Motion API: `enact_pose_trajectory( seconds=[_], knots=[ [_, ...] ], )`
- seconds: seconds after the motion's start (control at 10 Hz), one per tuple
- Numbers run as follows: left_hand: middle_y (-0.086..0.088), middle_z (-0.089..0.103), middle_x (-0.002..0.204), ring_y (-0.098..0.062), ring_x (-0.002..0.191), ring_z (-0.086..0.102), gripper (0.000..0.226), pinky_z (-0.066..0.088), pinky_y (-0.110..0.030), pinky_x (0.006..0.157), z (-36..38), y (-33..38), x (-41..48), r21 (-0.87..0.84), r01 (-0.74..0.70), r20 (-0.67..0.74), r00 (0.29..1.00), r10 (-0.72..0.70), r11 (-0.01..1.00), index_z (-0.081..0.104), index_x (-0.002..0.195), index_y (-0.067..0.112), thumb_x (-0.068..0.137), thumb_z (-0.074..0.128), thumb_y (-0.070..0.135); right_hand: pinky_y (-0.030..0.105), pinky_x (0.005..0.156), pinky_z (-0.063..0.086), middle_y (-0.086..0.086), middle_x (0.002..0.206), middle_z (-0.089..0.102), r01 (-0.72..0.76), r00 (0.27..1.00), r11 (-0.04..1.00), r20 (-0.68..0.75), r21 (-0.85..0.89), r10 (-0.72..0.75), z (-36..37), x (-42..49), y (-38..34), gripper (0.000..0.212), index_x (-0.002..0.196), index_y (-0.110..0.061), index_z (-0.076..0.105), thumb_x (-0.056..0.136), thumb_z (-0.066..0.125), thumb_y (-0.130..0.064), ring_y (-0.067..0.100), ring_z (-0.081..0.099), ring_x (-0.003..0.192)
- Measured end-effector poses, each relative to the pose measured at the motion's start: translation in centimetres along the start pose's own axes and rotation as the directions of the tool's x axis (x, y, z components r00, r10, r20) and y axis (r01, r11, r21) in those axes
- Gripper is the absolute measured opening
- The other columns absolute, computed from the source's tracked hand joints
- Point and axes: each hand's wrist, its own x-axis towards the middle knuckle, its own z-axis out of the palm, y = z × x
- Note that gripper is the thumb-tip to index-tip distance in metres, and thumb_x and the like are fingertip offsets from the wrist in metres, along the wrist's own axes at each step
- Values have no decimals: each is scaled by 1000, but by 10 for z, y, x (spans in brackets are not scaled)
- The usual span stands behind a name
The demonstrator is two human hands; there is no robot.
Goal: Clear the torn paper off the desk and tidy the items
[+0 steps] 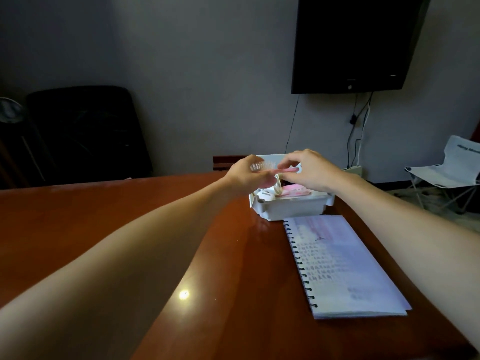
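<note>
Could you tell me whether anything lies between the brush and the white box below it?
Yes: a tape roll stands upright in the box right under the brush, which the left hand and right hand hold.

room: dim | wall (207,74): plain grey | TV (350,42): black, wall-mounted upper right, cables (355,126) hanging below | office chair (85,131): black, far left | folding chair (446,167): white, right | tabletop (104,203): glossy reddish wood, glare spot (184,294)

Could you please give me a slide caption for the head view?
Left hand and right hand hold a pink brush above a white tray on the desk; a spiral notebook lies nearer the camera.
</note>
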Motion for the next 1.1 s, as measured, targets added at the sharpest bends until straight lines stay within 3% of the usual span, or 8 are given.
enact_pose_trajectory(
  seconds=[0.2, 0.3, 0.4, 0.6, 0.7, 0.8, 0.9, 1.1],
  knots=[
    [-8, 65, 120, -23, 106, 64, 63, 54, -43, 94, 14, -3, 9, 102, 14, 24, 1000, -16, 995, 52, 132, 13, 88, 63, 57, 38, 81, 53, -6, 95, 70, -26, 1000, 997, 6, -74, 27, 6, 12, 18, 9, 95, -23, 73, 93, 64, -19, 16, 65, 89],
    [-12, 66, 114, -27, 100, 67, 50, 56, -44, 90, 15, -5, 8, 108, 15, -12, 1000, -14, 994, 56, 127, 10, 98, 49, 50, 29, 65, 41, 2, 92, 65, -69, 997, 986, 33, -154, 74, 8, 10, 21, 12, 99, -18, 70, 97, 57, -17, 16, 56, 78],
    [-13, 67, 112, -28, 100, 66, 48, 54, -45, 93, 16, -7, 5, 96, 11, 15, 1000, -12, 995, 57, 125, 8, 102, 41, 47, 29, 62, 39, 7, 91, 65, -105, 985, 974, 114, -203, 130, 7, 8, 26, 18, 102, -14, 71, 99, 53, -16, 19, 55, 78],
    [0, 65, 97, -16, 83, 61, 26, 47, -24, 62, 18, -17, 2, 159, 9, 28, 1000, -14, 987, 59, 120, 15, 100, 49, 29, 34, 81, 44, 4, 105, 66, -134, 946, 964, 261, -229, 193, 4, 6, 28, 23, 109, -14, 68, 100, 46, -12, 23, 58, 96],
    [-6, 69, 104, -15, 83, 64, 24, 52, -26, 66, 18, -18, 1, 204, -5, 66, 998, -9, 979, 65, 115, 13, 99, 50, 24, 38, 88, 44, 6, 113, 66, -150, 919, 960, 323, -238, 224, 8, 4, 26, 28, 108, -16, 68, 101, 41, -10, 26, 58, 105],
    [-7, 67, 114, -23, 101, 65, 29, 57, -36, 85, 18, -19, -1, 240, 3, 104, 994, -29, 971, 62, 124, 14, 99, 51, 23, 28, 81, 38, 0, 129, 57, -190, 897, 947, 345, -261, 275, 12, 2, 20, 35, 117, -17, 66, 100, 37, -7, 18, 49, 108],
    [-8, 65, 125, -24, 109, 62, 35, 53, -32, 87, 15, -22, -4, 270, 7, 139, 989, -46, 963, 59, 131, 15, 98, 54, 24, 25, 75, 37, -5, 129, 54, -250, 882, 929, 331, -272, 335, 14, 0, 16, 48, 112, -21, 68, 91, 31, 2, 17, 46, 107],
    [-6, 60, 133, -22, 113, 58, 38, 51, -29, 85, 3, -29, -15, 309, -15, 88, 996, -13, 951, 56, 135, 15, 97, 53, 20, 29, 87, 42, -4, 126, 60, -168, 930, 934, 264, -315, 256, 20, 5, 9, 38, 104, -31, 68, 95, 36, -11, 16, 53, 106]
  ],
)
